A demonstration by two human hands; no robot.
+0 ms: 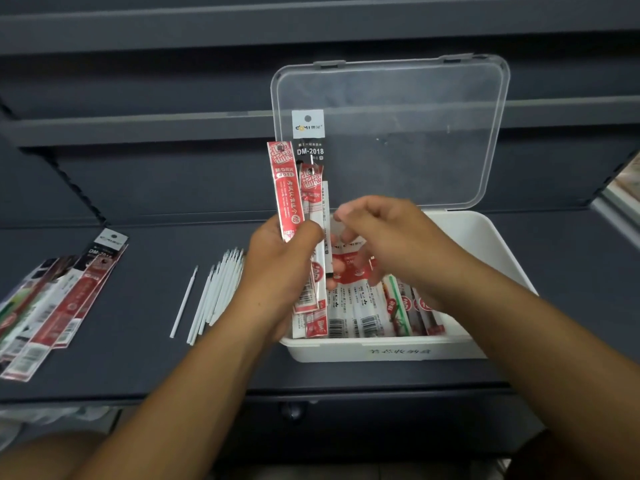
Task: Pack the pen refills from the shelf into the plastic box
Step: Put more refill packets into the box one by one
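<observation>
A white plastic box [485,244] stands on the dark shelf with its clear lid [398,133] raised behind it. Several packets of pen refills [367,313] lie inside, red and white. My left hand [280,258] grips a bundle of upright refill packets [298,188], red ones and a black one marked DM-2018, over the box's left edge. My right hand [384,233] hovers over the box beside that bundle, fingers curled; motion blur hides whether it pinches anything.
Several loose white refills [218,289] lie on the shelf [138,358] left of the box. A fan of more refill packets [59,306] lies at the far left. Dark shelf boards run across the back.
</observation>
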